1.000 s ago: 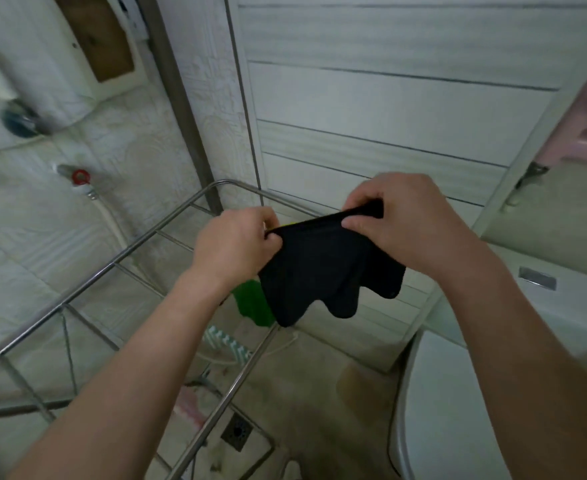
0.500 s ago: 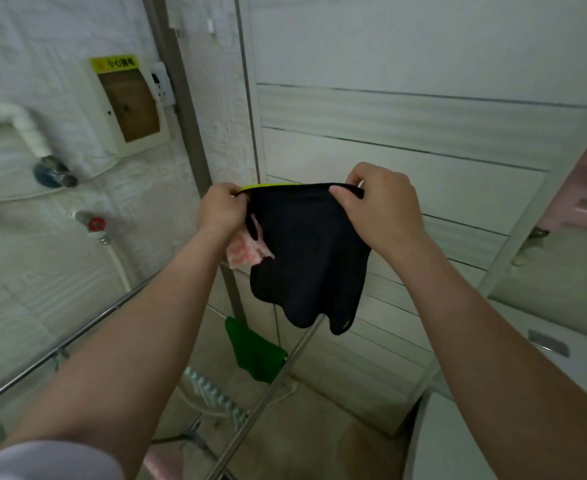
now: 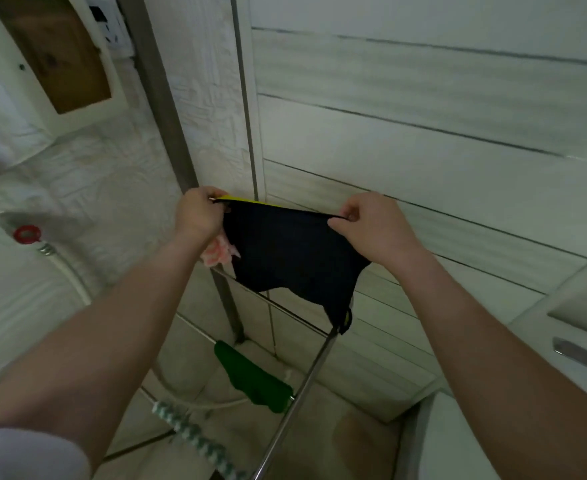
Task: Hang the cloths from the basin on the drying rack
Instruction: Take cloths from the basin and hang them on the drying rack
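- Now left grip [image 3: 198,216] is pinching one top corner of black cloth [image 3: 292,258].
- Right grip [image 3: 371,230] is pinching the other.
- Its tip is hanging near rack [image 3: 285,427].

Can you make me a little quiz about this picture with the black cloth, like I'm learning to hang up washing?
1. True or false: the left hand and the right hand both pinch the top edge of the black cloth.
2. What colour is the cloth hanging lower down at the drying rack? A red, B green, C blue.
3. Fill in: a ___ strip shows along the black cloth's top edge.

Key: 1 true; 2 B, the green cloth; 3 yellow.
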Tool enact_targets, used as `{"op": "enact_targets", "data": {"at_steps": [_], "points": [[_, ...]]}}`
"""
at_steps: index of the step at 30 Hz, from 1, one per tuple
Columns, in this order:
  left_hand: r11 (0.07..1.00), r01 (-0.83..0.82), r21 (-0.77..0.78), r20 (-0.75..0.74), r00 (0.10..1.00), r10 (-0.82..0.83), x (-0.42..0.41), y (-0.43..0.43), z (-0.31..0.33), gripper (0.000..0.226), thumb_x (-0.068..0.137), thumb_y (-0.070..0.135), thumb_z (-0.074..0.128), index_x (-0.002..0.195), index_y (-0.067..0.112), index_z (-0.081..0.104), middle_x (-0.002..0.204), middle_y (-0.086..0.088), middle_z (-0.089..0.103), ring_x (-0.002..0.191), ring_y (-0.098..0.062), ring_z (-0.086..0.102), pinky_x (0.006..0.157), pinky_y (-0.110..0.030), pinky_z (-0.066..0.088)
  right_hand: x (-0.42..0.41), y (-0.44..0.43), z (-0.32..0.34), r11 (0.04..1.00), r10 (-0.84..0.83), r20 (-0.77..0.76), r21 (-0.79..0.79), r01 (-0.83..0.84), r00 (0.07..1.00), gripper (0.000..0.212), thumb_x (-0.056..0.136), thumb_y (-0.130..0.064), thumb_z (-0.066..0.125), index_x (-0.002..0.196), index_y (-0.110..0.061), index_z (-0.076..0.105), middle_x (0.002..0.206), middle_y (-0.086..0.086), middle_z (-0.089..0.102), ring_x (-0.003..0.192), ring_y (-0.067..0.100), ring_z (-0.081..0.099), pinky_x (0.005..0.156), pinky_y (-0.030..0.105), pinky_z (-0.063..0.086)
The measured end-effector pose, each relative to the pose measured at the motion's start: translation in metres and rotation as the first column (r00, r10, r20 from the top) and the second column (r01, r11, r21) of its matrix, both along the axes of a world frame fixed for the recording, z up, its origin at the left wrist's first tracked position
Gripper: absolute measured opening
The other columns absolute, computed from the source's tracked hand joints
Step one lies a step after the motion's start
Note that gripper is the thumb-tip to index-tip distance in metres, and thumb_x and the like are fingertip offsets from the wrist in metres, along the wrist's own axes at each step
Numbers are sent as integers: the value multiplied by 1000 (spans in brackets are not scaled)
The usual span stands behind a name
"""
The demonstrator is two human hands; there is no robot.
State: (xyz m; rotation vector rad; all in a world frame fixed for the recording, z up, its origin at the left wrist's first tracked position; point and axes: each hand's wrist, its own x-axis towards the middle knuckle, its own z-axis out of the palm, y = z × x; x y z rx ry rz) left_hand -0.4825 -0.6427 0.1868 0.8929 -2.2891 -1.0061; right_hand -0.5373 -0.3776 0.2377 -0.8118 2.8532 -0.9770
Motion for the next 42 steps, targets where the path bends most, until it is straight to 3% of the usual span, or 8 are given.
{"op": "enact_targets", "data": {"at_steps": [5, 12, 21, 26, 32, 37, 39, 42], "points": [[997, -17, 76, -103, 994, 25, -12, -20, 2, 27, 84, 1, 55, 103, 10, 71, 104, -4, 68, 100, -15, 61, 87, -16, 41, -19, -18, -2, 999, 47, -91, 31, -44, 995, 23, 85, -33, 68, 80, -11, 67, 67, -4, 58, 72, 19, 58, 68, 31, 48], [975, 210, 72, 197, 955, -220, 33, -48, -44, 38, 81, -10, 56, 92, 22, 73, 80, 3, 70, 68, 5, 59, 65, -3, 39, 12, -16, -48, 974, 225, 359, -58, -219, 906, 12, 81, -24, 74, 75, -20, 65, 59, -7, 57, 54, 6, 56, 54, 26, 54], [770, 636, -56, 869, 411, -276, 77, -53, -107, 30, 73, 5, 66, 90, 27, 76, 76, 9, 71, 72, -10, 66, 68, -30, 57, 61, -21, -128, 841, 393, 613, 60, -537, 685, 12, 82, -26, 74, 78, -26, 62, 67, -12, 51, 59, -1, 45, 56, 11, 38], [667, 725, -174, 950, 302, -81, 70, -46, -115, 29, 77, 9, 63, 99, 26, 71, 92, 2, 65, 77, -18, 61, 60, -32, 53, 75, -28, -147, 827, 389, 634, 80, -557, 668, 8, 84, -27, 72, 83, -24, 65, 68, -13, 51, 61, 1, 46, 59, 17, 40], [658, 739, -144, 987, 152, 45, 56, -20, -123, 17, 83, 1, 55, 83, 13, 66, 74, 0, 60, 58, -16, 56, 47, -26, 39, 93, -36, -183, 688, 357, 440, 473, -551, 824, 14, 91, -20, 59, 92, -10, 68, 84, 6, 67, 77, 21, 63, 73, 35, 54], [641, 765, -61, 998, 43, 44, 51, -14, -130, 29, 86, 15, 49, 108, 23, 66, 98, 1, 63, 84, -21, 63, 55, -28, 43, 99, -35, -196, 546, 406, 294, 681, -488, 865, 20, 85, -9, 59, 70, -19, 50, 65, -3, 47, 74, 19, 51, 98, 39, 30], [682, 730, -46, 996, 87, -27, 49, -16, -130, 30, 85, 26, 49, 112, 25, 64, 99, 3, 62, 83, -18, 60, 55, -27, 41, 99, -34, -195, 600, 422, 284, 624, -500, 861, 14, 84, -9, 59, 92, -19, 63, 79, -1, 62, 83, 21, 59, 100, 39, 33], [835, 547, -61, 888, 412, -205, 44, -26, -123, 30, 82, 42, 55, 98, 21, 68, 92, 0, 66, 79, -18, 62, 60, -29, 46, 92, -23, -190, 858, 350, 84, 372, -355, 933, 18, 87, -13, 55, 95, -19, 69, 81, 0, 67, 75, 20, 61, 75, 38, 52]]}}
